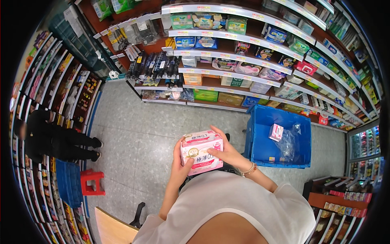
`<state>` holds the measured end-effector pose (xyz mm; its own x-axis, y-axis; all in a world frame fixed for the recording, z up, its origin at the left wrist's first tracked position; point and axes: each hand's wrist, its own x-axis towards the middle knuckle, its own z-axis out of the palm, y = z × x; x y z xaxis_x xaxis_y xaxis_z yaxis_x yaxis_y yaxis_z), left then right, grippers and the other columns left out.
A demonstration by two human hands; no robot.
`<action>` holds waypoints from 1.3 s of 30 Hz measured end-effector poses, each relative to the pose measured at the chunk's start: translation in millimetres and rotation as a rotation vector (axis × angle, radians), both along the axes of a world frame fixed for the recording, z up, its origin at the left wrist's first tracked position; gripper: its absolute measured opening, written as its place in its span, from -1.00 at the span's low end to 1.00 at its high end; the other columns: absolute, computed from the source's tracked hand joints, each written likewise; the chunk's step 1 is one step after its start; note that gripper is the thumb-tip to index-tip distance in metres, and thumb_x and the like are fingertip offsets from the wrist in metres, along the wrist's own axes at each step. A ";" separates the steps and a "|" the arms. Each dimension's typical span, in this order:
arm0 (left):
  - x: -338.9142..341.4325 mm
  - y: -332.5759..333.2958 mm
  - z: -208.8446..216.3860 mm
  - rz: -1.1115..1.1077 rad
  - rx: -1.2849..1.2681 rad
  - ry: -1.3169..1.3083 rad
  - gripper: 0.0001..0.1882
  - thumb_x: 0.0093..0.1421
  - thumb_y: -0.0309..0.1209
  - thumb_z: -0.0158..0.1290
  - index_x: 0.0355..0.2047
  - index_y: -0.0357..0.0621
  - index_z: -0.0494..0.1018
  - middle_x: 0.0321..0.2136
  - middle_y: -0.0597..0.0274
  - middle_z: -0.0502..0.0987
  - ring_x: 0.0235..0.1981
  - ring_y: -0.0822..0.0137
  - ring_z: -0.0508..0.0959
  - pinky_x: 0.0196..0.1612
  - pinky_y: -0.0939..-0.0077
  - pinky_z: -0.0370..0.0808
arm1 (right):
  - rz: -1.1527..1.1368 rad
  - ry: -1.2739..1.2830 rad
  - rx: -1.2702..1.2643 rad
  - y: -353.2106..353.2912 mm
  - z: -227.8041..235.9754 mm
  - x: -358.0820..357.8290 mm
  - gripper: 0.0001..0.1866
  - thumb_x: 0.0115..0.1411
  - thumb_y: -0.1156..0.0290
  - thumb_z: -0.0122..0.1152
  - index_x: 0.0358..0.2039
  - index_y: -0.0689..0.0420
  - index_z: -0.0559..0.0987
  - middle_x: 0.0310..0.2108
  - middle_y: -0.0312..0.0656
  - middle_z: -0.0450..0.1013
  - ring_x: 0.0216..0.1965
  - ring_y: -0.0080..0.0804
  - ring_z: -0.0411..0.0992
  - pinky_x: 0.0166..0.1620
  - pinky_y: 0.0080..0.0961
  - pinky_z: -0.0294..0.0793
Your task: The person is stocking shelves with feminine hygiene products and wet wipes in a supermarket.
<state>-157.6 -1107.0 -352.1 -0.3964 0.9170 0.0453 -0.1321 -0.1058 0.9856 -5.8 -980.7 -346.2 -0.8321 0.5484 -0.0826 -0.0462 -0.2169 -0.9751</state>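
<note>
Between my two hands I hold a pink and white package of sanitary pads (207,156) in front of my body, its printed front facing up. My left hand (178,162) grips the package's left side, thumb on the front. At the right side, my right hand (226,149) presses its thumb on the front and wraps its fingers round the far edge. To the right stands a blue crate (254,134). Inside it lie a smaller pink and white box (276,132) and crumpled clear plastic wrap (287,148).
Ahead are shelves (227,55) of pad packs and tissue packs, with umbrellas (156,65) at their left. A person in black (48,136) stands by the left shelves, near a blue crate (68,183) and a red stool (92,183). A wooden tabletop (111,227) sits at lower left.
</note>
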 end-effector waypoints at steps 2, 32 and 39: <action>-2.7 -0.2 -2.5 -0.041 -0.027 0.002 -0.27 0.01 -0.51 0.00 0.18 -0.24 -0.07 0.11 0.02 0.10 0.14 0.23 0.14 0.16 0.38 0.10 | -0.056 -0.023 -0.065 -6.6 -3.8 3.7 -0.24 0.15 0.36 0.09 0.24 0.05 -0.12 0.14 -0.10 0.06 0.14 -0.41 0.07 0.15 -0.47 0.08; -13.3 5.6 0.5 -0.072 -0.102 0.234 -0.31 -0.07 -0.66 0.02 0.13 -0.31 0.08 0.06 0.00 0.24 0.05 0.27 0.29 0.06 0.45 0.24 | -0.109 -0.071 -0.049 -21.9 -34.7 11.8 -0.27 0.16 0.30 0.08 0.21 0.18 -0.10 0.11 -0.11 0.11 0.08 -0.45 0.15 0.07 -0.53 0.20; -8.4 6.3 9.4 -0.112 -0.134 0.199 -0.34 -0.02 -0.62 -0.05 0.14 -0.26 0.08 0.08 0.03 0.20 0.08 0.27 0.25 0.08 0.45 0.21 | -0.097 -0.122 -0.032 -21.9 -34.4 13.4 -0.26 0.15 0.26 0.09 0.20 0.21 -0.08 0.08 -0.10 0.14 0.07 -0.45 0.16 0.07 -0.55 0.19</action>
<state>-166.0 -1100.8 -342.7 -0.2873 0.9577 -0.0131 0.0624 0.0323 0.9975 7.6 -1002.7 -380.6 -0.7582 0.6211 -0.1984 0.0498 -0.2483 -0.9674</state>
